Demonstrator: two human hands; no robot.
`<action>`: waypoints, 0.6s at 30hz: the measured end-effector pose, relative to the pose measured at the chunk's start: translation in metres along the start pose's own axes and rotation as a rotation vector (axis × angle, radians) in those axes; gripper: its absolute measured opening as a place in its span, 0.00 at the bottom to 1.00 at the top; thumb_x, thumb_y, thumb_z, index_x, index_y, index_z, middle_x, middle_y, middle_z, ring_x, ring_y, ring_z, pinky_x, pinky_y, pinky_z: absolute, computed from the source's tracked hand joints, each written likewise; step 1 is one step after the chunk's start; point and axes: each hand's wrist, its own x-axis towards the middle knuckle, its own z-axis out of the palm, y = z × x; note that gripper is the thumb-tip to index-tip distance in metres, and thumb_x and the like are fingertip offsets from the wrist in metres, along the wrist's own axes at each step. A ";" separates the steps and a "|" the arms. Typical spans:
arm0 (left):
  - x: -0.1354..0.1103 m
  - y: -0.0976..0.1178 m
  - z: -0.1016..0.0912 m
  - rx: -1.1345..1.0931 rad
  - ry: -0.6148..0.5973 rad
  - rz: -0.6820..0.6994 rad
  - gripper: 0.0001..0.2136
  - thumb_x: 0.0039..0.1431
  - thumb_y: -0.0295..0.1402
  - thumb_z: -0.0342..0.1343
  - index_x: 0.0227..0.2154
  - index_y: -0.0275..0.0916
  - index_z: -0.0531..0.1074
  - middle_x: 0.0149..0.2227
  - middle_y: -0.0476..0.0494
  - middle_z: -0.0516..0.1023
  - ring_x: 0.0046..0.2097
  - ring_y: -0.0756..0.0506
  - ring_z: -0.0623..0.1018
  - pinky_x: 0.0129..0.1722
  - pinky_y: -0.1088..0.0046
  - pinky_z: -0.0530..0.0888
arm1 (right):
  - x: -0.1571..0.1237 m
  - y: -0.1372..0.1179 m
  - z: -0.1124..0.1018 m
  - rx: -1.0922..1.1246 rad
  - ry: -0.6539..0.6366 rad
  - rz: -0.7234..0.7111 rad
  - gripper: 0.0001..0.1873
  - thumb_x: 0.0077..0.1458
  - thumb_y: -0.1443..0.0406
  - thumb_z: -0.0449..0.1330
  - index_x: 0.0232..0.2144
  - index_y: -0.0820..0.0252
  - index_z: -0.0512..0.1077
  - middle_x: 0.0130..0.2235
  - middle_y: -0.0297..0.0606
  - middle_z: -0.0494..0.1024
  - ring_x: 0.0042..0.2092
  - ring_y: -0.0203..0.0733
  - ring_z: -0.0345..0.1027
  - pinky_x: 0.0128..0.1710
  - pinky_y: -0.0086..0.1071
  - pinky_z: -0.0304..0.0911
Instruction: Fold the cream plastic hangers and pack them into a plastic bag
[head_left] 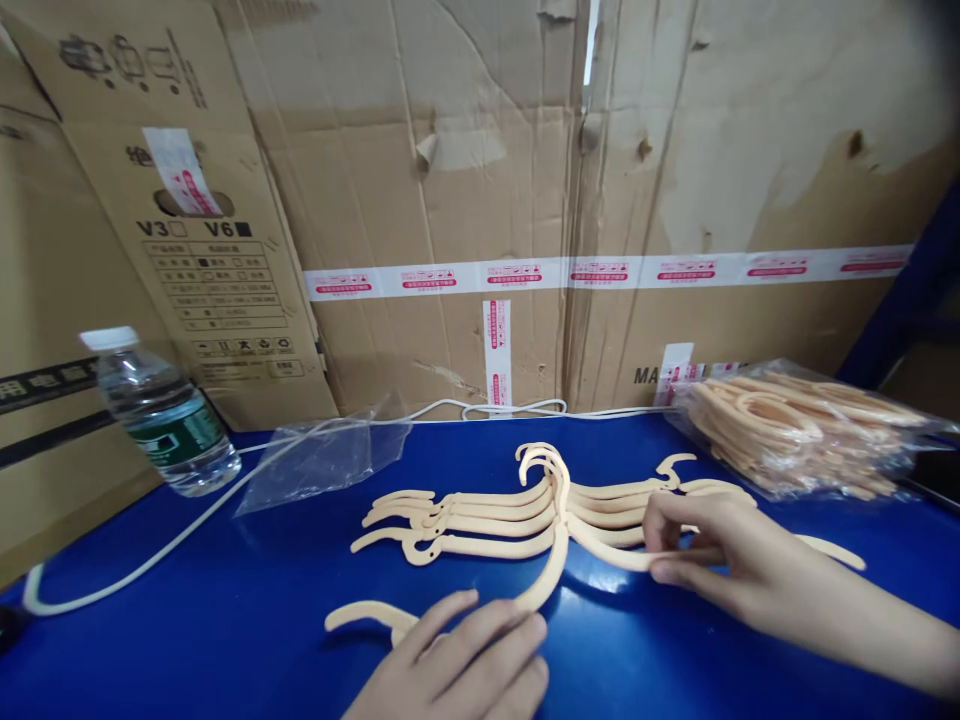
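Observation:
Nearest me is a beige clothes hanger (550, 580), its curved arms spread to both sides and its hook toward the back. The fingers of my left hand (469, 665) are curled over its left arm, and the thumb is hidden; the curved tip shows beyond them. My right hand (720, 550) pinches the right arm between thumb and fingers, covering part of it. Just behind, several matching hangers (495, 525) lie in a row on the blue table, overlapping at the middle with their hooks bunched together.
A clear plastic bag packed with hangers (795, 425) lies at the back right. On the left stand a water bottle (165, 420) and a crumpled clear bag (322, 465). A white cable (172, 545) crosses the blue table (247, 630). Cardboard (420, 200) walls the back.

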 end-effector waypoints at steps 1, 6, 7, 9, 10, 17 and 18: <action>-0.005 -0.005 0.001 0.023 -0.046 0.005 0.14 0.72 0.28 0.43 0.48 0.40 0.75 0.53 0.50 0.79 0.55 0.47 0.76 0.67 0.66 0.52 | 0.000 -0.001 0.000 -0.031 -0.018 0.002 0.05 0.55 0.69 0.58 0.27 0.57 0.67 0.29 0.32 0.74 0.32 0.40 0.68 0.31 0.29 0.63; -0.019 -0.019 -0.004 -0.231 -0.454 -0.163 0.28 0.67 0.41 0.51 0.67 0.47 0.53 0.63 0.42 0.67 0.60 0.33 0.71 0.61 0.58 0.66 | 0.003 -0.003 -0.002 -0.139 -0.045 -0.070 0.09 0.48 0.75 0.61 0.26 0.57 0.68 0.35 0.35 0.75 0.39 0.43 0.70 0.36 0.31 0.66; -0.018 -0.019 -0.006 -0.277 -0.488 -0.198 0.30 0.66 0.42 0.53 0.68 0.48 0.50 0.64 0.42 0.64 0.61 0.31 0.70 0.61 0.56 0.66 | 0.003 -0.003 -0.002 -0.158 -0.032 -0.080 0.09 0.48 0.76 0.61 0.26 0.57 0.69 0.37 0.36 0.75 0.40 0.44 0.70 0.37 0.32 0.67; -0.015 -0.017 -0.009 -0.289 -0.518 -0.257 0.32 0.66 0.42 0.54 0.68 0.50 0.48 0.65 0.43 0.60 0.62 0.31 0.68 0.62 0.55 0.63 | 0.003 -0.001 0.002 -0.189 0.002 -0.093 0.09 0.49 0.75 0.60 0.28 0.57 0.69 0.40 0.40 0.74 0.42 0.46 0.71 0.38 0.35 0.69; -0.013 -0.016 -0.010 -0.264 -0.519 -0.292 0.31 0.66 0.41 0.54 0.68 0.50 0.49 0.66 0.43 0.60 0.63 0.31 0.67 0.63 0.55 0.62 | 0.002 0.000 0.005 -0.200 0.026 -0.108 0.08 0.50 0.75 0.58 0.31 0.58 0.70 0.43 0.42 0.74 0.43 0.47 0.71 0.40 0.37 0.70; -0.018 -0.030 0.000 -0.255 -0.597 -0.293 0.33 0.65 0.43 0.55 0.67 0.51 0.46 0.67 0.43 0.54 0.64 0.31 0.63 0.64 0.54 0.60 | 0.005 0.009 0.033 -0.350 -0.008 -0.075 0.30 0.67 0.60 0.45 0.66 0.69 0.53 0.67 0.56 0.52 0.68 0.60 0.44 0.63 0.60 0.50; -0.019 -0.034 0.003 -0.261 -0.606 -0.285 0.34 0.64 0.45 0.55 0.68 0.50 0.46 0.67 0.41 0.52 0.65 0.29 0.62 0.63 0.52 0.60 | 0.008 0.009 0.035 -0.373 -0.042 -0.056 0.31 0.68 0.59 0.44 0.67 0.71 0.51 0.68 0.56 0.49 0.68 0.60 0.40 0.64 0.61 0.47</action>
